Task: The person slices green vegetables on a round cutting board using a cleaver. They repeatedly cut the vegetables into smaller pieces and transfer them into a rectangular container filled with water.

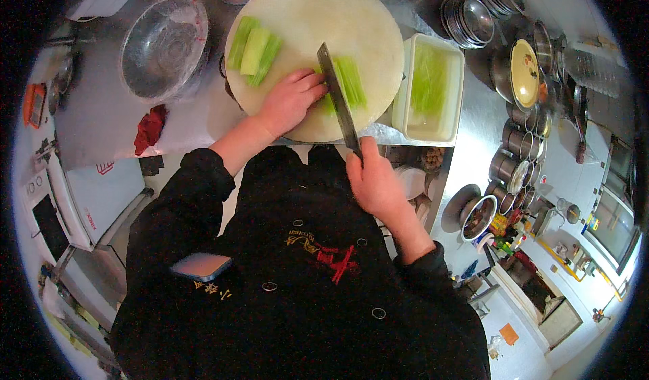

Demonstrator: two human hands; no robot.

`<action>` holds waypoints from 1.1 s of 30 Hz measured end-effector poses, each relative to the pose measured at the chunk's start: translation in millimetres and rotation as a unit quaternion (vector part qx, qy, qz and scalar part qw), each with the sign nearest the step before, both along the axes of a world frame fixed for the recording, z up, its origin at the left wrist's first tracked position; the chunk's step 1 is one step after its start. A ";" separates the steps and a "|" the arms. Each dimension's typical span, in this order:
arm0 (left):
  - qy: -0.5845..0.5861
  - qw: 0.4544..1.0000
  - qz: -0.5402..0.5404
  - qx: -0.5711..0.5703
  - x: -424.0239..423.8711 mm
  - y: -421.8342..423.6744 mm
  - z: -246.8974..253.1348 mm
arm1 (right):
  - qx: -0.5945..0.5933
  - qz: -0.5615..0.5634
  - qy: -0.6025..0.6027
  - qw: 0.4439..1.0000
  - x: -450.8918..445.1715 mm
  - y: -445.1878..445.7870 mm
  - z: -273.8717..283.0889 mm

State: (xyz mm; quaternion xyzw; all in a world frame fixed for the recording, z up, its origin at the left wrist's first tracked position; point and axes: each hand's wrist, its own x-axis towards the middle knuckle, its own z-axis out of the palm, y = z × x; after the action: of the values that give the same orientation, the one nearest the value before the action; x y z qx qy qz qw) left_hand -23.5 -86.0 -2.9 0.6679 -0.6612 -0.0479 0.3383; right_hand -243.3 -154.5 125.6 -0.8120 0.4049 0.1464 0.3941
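A thick round cutting board (350, 5) lies before me on the metal counter. My right hand (375, 177) grips the handle of a cleaver (338, 96), whose blade points away from me across the board. Against the blade's left side, my left hand (294, 101) rests with curled fingers on green vegetable pieces, mostly hidden under it. Thin green strips (351, 82) lie just right of the blade. Several short lengths of green stalk, perhaps celery or lettuce stem (254, 50), sit at the board's left. A white rectangular tub (459, 96) right of the board holds more green strips (428, 81).
A large metal bowl (165, 48) and a crumpled dark red cloth or wrapper (150, 129) are on the counter at left. Stacked metal bowls (469, 23), a yellow dish (525, 73) and several metal pots (507, 164) stand at right. The counter's front edge runs near my waist.
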 end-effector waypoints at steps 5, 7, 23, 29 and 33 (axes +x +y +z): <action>-0.018 1.000 0.012 0.017 -2.3 6.3 0.4 | 0.000 0.000 -0.002 1.000 0.7 2.4 -0.4; -0.026 0.999 0.022 0.009 0.5 3.6 0.0 | 0.012 -0.005 -0.013 1.000 -1.2 0.6 10.3; -0.009 0.999 0.027 -0.018 0.7 0.0 -0.5 | 0.037 -0.018 -0.012 0.999 2.5 -0.1 11.2; -0.015 1.000 0.027 0.004 -1.7 4.4 11.5 | 0.016 -0.023 -0.021 0.999 -1.5 10.3 -10.8; -0.006 0.999 0.045 0.012 -2.4 6.3 8.6 | 0.016 -0.021 -0.023 0.999 1.2 7.6 -8.9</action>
State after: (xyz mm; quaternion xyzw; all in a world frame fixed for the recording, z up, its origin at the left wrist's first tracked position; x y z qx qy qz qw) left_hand -25.8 -79.7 5.7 0.7011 -0.6319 -0.0369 0.3283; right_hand -242.2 -146.9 116.7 -0.8004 0.4101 0.1258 0.4188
